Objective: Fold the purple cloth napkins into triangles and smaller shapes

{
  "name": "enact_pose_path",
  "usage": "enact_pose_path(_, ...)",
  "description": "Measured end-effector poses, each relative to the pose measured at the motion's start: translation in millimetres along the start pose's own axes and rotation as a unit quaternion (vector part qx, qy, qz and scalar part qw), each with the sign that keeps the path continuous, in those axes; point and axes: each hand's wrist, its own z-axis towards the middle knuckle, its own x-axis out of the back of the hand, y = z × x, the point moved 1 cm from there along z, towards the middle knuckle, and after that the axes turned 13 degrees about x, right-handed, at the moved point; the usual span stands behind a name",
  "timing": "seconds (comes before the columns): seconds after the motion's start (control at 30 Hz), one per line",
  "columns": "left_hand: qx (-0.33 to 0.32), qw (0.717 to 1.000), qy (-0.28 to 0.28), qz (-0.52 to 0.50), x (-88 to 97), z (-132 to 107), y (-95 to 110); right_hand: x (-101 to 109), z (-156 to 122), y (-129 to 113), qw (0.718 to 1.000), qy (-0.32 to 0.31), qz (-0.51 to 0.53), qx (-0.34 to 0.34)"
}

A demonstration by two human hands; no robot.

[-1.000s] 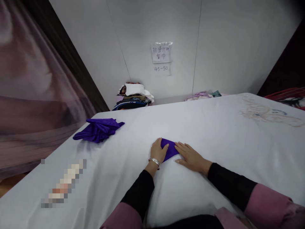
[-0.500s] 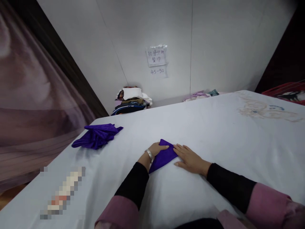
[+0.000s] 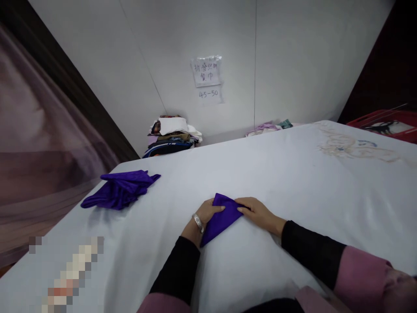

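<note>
A purple cloth napkin (image 3: 224,217), folded into a triangle, lies on the white-covered table (image 3: 260,174) in front of me. My left hand (image 3: 207,212) grips its left side, thumb on top and the fingers hidden beneath or behind the cloth. At the right corner, my right hand (image 3: 256,212) pinches the napkin between thumb and fingers. A bracelet (image 3: 198,222) circles my left wrist. Farther left on the table is a crumpled heap of purple cloth (image 3: 122,189), apart from both hands.
Folded clothes (image 3: 172,137) are stacked beyond the table's far edge, with more fabric (image 3: 267,128) to their right. A red basket (image 3: 384,124) stands at the far right. Sheer curtain (image 3: 48,152) hangs at left. A blurred-out patch (image 3: 71,274) covers something at lower left.
My right hand has gone from lying flat with spread fingers at the napkin's edge to pinching its right corner. The left hand keeps its hold. The view has shifted slightly.
</note>
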Motion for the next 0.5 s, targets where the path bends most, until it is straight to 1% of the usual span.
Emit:
enact_pose_path(0.13,-0.011,0.999,-0.035,0.004,0.3,-5,1,-3,0,9,0.999,0.031,0.023,-0.013)
enact_pose_path(0.27,-0.014,0.997,-0.057,0.057,1.4,-12,5,-3,1,11,0.996,0.046,0.066,-0.049)
enact_pose_path(0.4,-0.008,0.991,-0.073,0.113,1.8,-16,12,4,7,8,0.987,0.024,0.147,-0.058)
enact_pose_path(0.5,0.001,0.987,-0.086,0.135,1.1,-16,17,11,10,7,0.987,0.007,0.148,-0.064)
